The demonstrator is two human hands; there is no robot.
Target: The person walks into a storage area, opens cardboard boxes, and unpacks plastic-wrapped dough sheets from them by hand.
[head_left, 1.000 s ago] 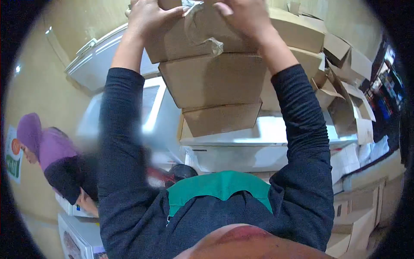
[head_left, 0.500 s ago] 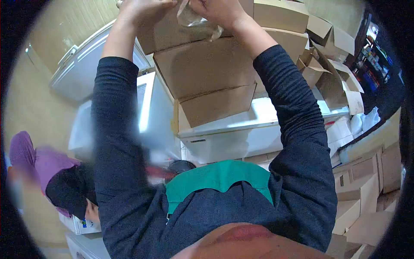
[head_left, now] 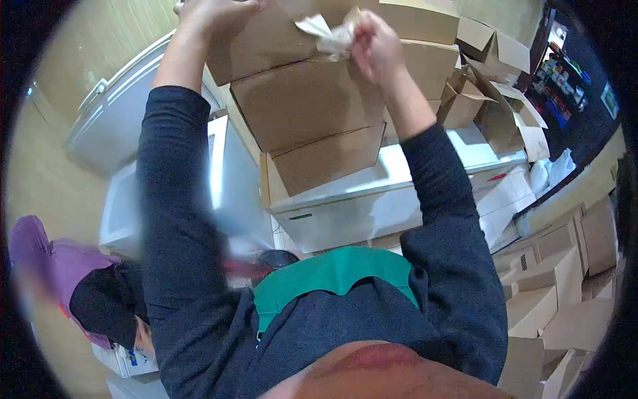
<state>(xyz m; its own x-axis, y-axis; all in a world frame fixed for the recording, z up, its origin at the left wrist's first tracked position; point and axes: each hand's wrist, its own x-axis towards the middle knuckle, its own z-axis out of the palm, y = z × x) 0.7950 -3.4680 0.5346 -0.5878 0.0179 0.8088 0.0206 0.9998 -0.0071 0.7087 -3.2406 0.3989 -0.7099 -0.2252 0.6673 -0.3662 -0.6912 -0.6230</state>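
My right hand (head_left: pixel 379 50) is closed on one end of a crumpled, see-through strip that looks like packing tape (head_left: pixel 335 41). A pale, loose end of it hangs to the left, in front of a brown cardboard box (head_left: pixel 299 100). At the top edge of the view, my left hand (head_left: pixel 216 12) is by the box's upper left part, its thumb pointing right. Its other fingers are mostly cut off, so their grip is hidden. The box's lower flap (head_left: pixel 332 159) hangs down over a white chest freezer (head_left: pixel 345 219).
More cardboard boxes (head_left: pixel 419 66) stand behind and to the right, some with raised flaps. Flattened cartons (head_left: pixel 558 286) lie at lower right. Another white freezer with its lid raised (head_left: pixel 126 113) is at left. A person in purple (head_left: pixel 80 266) bends at lower left.
My right hand has moved right and down, away from my left hand, drawing the crumpled strip with it. My left hand stays near the same spot. The view has shifted slightly.
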